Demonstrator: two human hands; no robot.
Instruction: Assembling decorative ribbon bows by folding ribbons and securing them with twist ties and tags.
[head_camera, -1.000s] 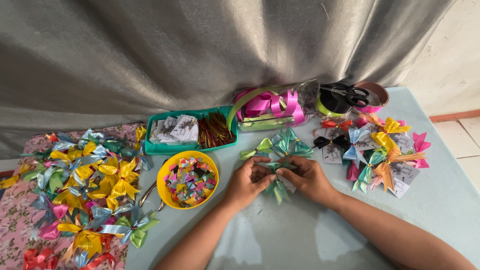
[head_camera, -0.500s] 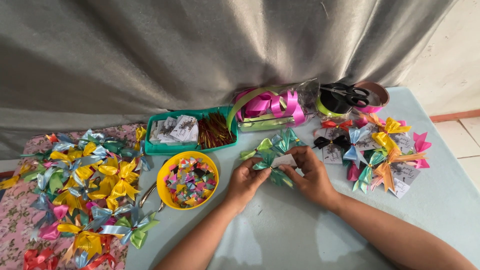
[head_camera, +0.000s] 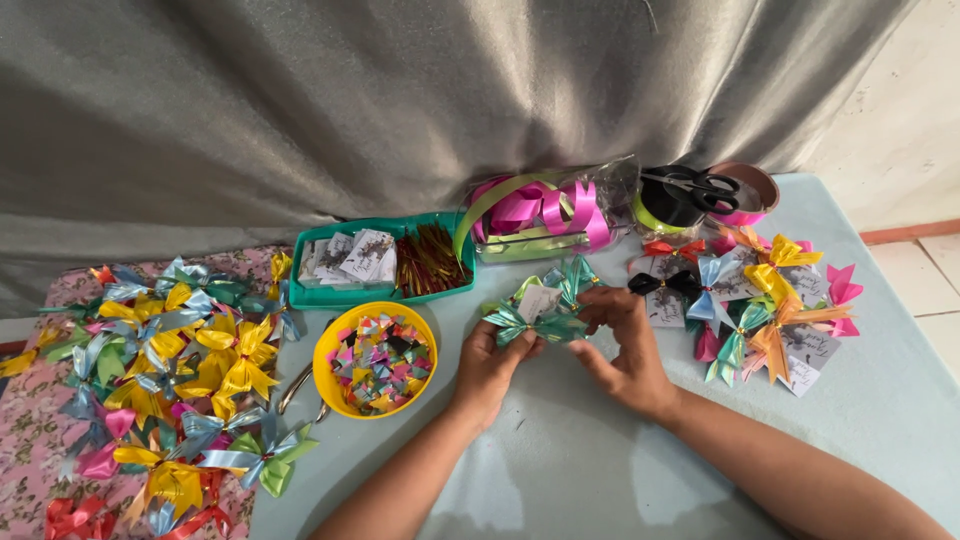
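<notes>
Two hands meet over the middle of the pale blue desk (head_camera: 560, 470) in our head view. Our left hand (head_camera: 490, 365) is closed around a teal bow (head_camera: 530, 322) from below, and our right hand (head_camera: 625, 350) pinches the same bow from the right, fingers curled at its top edge. A small white card (head_camera: 538, 300) sits on the bow, between the two hands.

Just left of our left hand stands a round yellow bowl (head_camera: 330, 350) filled with small folded pieces in many colours. Behind it lies a rectangular green tray (head_camera: 310, 296) holding white tags on its left side and a bundle of dark red and gold strips on its right. Right of the tray we see a clear plastic bag (head_camera: 610, 195) stuffed with pink and light green ribbon, then a black ribbon roll with scissors (head_camera: 700, 185) resting across it.

At far left a pile of yellow, blue and pink bows (head_camera: 170, 370) covers a flowered cloth. At right, finished bows with white square tags (head_camera: 770, 300) lie close together. A grey curtain (head_camera: 400, 100) hangs behind.
</notes>
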